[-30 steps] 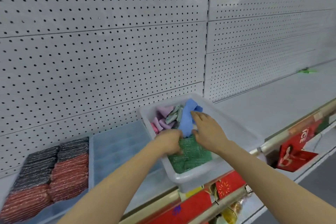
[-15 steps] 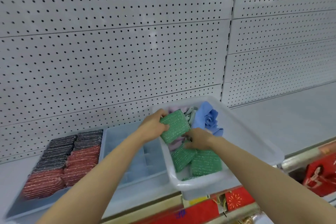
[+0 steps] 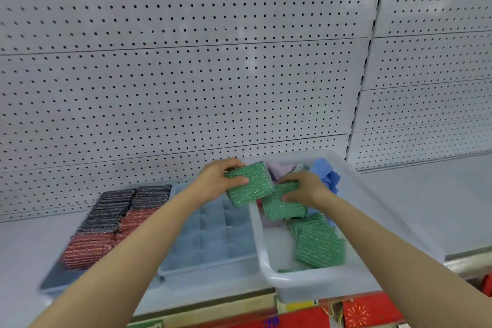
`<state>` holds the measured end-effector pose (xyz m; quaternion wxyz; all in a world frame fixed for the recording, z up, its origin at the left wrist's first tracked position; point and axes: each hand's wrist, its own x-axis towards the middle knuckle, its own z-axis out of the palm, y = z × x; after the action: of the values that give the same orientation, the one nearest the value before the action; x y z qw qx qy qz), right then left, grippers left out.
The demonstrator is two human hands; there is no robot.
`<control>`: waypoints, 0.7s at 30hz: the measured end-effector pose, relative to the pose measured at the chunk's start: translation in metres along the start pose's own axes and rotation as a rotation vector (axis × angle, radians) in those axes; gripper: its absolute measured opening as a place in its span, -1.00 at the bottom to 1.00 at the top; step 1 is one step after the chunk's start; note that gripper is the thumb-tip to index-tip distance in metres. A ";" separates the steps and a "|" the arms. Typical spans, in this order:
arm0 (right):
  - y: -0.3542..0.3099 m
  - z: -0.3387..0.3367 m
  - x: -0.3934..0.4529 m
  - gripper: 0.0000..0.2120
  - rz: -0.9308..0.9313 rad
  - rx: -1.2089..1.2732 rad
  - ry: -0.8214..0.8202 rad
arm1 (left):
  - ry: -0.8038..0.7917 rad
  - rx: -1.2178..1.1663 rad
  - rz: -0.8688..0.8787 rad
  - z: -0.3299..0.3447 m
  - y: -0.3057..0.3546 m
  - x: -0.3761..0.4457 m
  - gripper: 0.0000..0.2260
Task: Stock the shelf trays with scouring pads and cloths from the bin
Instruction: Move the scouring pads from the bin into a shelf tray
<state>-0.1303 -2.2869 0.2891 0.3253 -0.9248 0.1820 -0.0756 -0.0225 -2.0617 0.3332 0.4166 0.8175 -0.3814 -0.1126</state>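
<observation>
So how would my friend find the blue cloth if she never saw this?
Look at the white bin at the shelf's front edge, right of the trays. At its far end, just behind the right hand, lies the blue cloth. It is soft, crumpled and blue, while the pads near it are flat, green and glittery.

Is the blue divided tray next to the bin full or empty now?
Empty, as far as visible. The blue divided tray shows bare compartments; the left hand hides its far corner.

two hands [image 3: 218, 181] [image 3: 306, 186], each holding one green pad [image 3: 250, 186] [image 3: 282, 206]; two more green pads [image 3: 319, 247] in the one bin [image 3: 319, 285]; two trays [image 3: 207, 266] [image 3: 53, 282] left of it.
</observation>
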 end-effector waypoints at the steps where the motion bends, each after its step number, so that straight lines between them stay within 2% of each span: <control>1: -0.004 -0.005 -0.003 -0.61 -0.018 0.073 0.049 | 0.001 0.026 0.001 -0.010 -0.002 -0.002 -0.85; 5: -0.029 -0.015 -0.015 -0.65 -0.121 0.309 0.194 | 0.022 0.059 -0.008 -0.058 -0.015 -0.020 -0.87; 8: -0.065 -0.008 -0.025 -0.67 -0.200 0.432 0.256 | 0.064 0.104 -0.048 -0.096 -0.033 -0.043 -0.74; 15: -0.153 0.065 -0.040 -0.68 -0.331 0.434 0.107 | 0.035 0.214 -0.205 -0.160 -0.103 -0.112 -0.70; 21: -0.205 0.142 -0.048 -0.67 -0.335 0.394 0.033 | -0.013 0.365 -0.295 -0.188 -0.165 -0.165 -0.74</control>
<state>-0.0788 -2.0388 0.3073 0.4792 -0.8594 0.0135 -0.1776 0.0462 -1.7717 0.3026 0.2384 0.9255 -0.2744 -0.1067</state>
